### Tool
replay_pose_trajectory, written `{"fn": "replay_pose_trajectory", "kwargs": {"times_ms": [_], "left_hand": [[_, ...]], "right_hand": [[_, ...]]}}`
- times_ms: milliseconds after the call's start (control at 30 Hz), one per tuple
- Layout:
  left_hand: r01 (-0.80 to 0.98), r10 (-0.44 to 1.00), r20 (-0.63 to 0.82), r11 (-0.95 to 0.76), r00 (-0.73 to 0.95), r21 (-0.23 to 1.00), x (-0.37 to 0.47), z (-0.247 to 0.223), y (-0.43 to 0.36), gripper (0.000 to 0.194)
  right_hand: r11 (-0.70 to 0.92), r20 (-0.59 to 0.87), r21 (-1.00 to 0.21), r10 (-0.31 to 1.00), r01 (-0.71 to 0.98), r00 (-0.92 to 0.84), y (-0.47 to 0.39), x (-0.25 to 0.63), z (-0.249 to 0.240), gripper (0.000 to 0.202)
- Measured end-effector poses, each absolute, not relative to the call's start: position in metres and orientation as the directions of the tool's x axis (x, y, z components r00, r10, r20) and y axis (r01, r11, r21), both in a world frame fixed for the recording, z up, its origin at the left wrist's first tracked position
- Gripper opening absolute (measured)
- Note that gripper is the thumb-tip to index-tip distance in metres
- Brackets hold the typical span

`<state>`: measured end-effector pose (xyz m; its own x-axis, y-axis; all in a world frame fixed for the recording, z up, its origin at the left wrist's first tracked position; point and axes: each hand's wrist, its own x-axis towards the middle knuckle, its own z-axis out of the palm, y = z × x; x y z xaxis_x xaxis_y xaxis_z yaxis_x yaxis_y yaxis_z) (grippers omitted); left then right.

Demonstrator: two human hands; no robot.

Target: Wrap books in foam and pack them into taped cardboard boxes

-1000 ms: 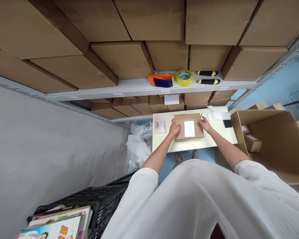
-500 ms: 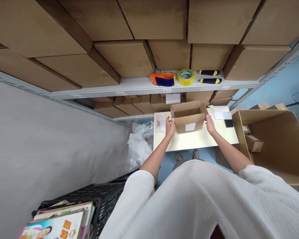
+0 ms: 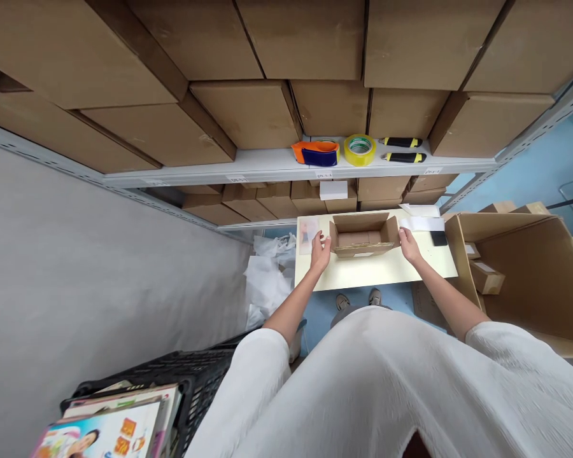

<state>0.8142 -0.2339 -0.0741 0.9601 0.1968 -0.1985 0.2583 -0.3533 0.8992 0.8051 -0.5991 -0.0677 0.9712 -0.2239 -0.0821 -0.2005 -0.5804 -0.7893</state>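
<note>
An open cardboard box [image 3: 363, 240] sits on the pale yellow table [image 3: 344, 275], its flaps up and its inside bottom visible from above. At the box's left end is my left hand [image 3: 321, 250], thumb and fingers on the side flap. My right hand [image 3: 409, 244] grips the flap at the right end. A white label shows in part on the box's near side. Behind the right hand lie white papers [image 3: 423, 223] and a black flat item [image 3: 438, 238]. A picture sheet [image 3: 307, 233] is at the table's left end.
A shelf [image 3: 267, 159] ahead bears cartons, an orange and blue tape dispenser [image 3: 316, 154], yellow tape [image 3: 360, 149] and two cutters [image 3: 403, 157]. A large carton [image 3: 530, 273] with small boxes stands right. White wrapping [image 3: 267, 280] and a black crate [image 3: 205, 375] are left.
The box has tipped from showing its labelled near side to standing with its opening up. Both hands moved with it, and the right hand shifted slightly right.
</note>
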Motion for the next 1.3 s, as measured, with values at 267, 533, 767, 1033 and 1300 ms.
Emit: {"fn": "replay_pose_trajectory", "kwargs": {"times_ms": [267,533,767,1033,1300], "left_hand": [[-0.181,-0.173,0.105,-0.516,0.979,0.837,0.858,-0.023,-0.248,0.038],[-0.096,-0.297,-0.153,-0.68,0.943,0.727,0.857,-0.056,-0.223,0.055],[-0.118,-0.36,-0.203,-0.698,0.911,0.706,0.846,-0.066,-0.219,0.107],[-0.146,-0.363,-0.185,-0.716,0.913,0.682,0.838,-0.076,-0.226,0.118],[-0.22,-0.4,-0.2,-0.783,0.895,0.582,0.832,-0.076,-0.226,0.118]], "right_hand": [[-0.645,0.169,-0.74,0.096,0.19,0.981,-0.577,0.85,-0.01,0.038],[-0.703,-0.092,-0.709,0.168,0.053,0.982,-0.601,0.85,-0.046,0.042],[-0.75,-0.205,-0.636,0.39,0.181,0.898,-0.61,0.849,-0.047,0.12],[-0.872,-0.365,-0.413,0.422,0.261,0.83,-0.595,0.878,-0.055,0.142],[-0.944,-0.598,-0.059,0.293,0.324,0.745,-0.57,0.893,-0.041,0.157]]}}
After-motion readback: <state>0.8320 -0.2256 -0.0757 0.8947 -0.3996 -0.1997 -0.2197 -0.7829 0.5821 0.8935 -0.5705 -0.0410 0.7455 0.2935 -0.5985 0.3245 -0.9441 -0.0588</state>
